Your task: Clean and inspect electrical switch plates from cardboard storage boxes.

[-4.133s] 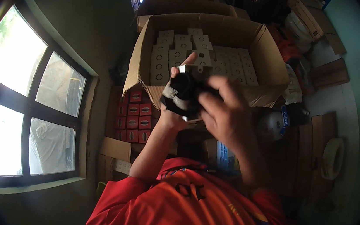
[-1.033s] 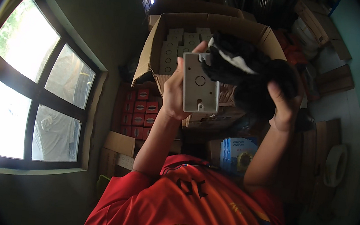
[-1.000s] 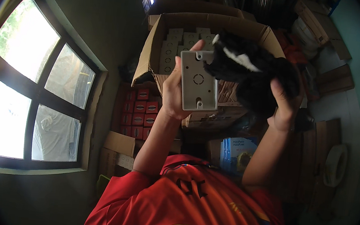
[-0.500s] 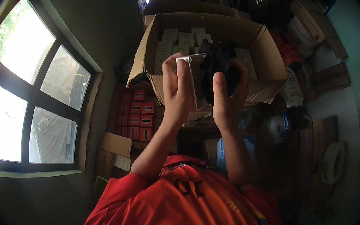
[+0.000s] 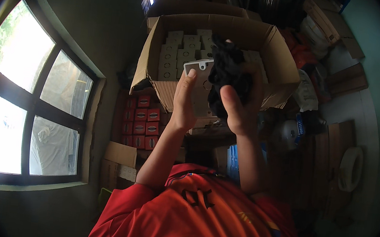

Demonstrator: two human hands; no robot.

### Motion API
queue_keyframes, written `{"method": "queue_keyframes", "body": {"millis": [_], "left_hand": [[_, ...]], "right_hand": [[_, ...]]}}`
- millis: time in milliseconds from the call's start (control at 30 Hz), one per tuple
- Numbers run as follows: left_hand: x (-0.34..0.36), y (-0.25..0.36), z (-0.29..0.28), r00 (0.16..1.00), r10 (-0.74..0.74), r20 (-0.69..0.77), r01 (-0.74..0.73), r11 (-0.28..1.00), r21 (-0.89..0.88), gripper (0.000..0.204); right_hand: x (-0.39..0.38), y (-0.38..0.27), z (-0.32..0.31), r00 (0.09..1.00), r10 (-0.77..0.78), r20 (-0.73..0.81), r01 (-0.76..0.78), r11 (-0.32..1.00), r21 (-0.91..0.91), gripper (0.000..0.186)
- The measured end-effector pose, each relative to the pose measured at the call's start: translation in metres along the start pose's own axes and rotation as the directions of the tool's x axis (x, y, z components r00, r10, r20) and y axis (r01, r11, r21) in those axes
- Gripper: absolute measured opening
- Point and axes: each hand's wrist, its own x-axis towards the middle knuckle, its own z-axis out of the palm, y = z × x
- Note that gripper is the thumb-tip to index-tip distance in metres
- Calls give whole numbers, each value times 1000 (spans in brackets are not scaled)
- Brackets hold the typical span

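My left hand (image 5: pixel 184 101) grips a white electrical back box (image 5: pixel 202 94) by its left side, thumb near the top corner. The box is tilted so its hollow inside and a screw lug at the upper rim show. A bunched black cloth (image 5: pixel 225 69) is in my right hand (image 5: pixel 237 107), pressed against the right side of the box. My right fingers are partly hidden behind the cloth. Just beyond both hands stands an open cardboard carton (image 5: pixel 162 92), with several similar white back boxes (image 5: pixel 187 56) stacked inside.
Small red boxes (image 5: pixel 139 128) are stacked left of the carton. A smaller open carton (image 5: pixel 121 154) sits nearer on the left, by the window (image 5: pixel 39 98). On the right are a white coil (image 5: pixel 351 169), a white bag (image 5: pixel 307 96) and flat cardboard (image 5: pixel 349 82).
The back box has turned from nearly edge-on to show its open inside. My right hand and the cloth have shifted slightly left and stay against the box.
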Motion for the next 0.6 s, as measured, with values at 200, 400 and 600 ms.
{"method": "queue_keyframes", "body": {"millis": [200,400,600], "left_hand": [[-1,9,3,991,-9,-131,19,997,72,65],[3,9,-9,992,-125,0,123,980,-159,33],[-10,-14,-21,963,-20,268,77,976,-203,39]], "right_hand": [[8,-6,-8,935,-81,-346,43,992,-117,50],[-12,-4,-2,926,-242,288,344,857,-384,69],[-3,-11,-8,789,-387,478,584,714,-386,50]]}}
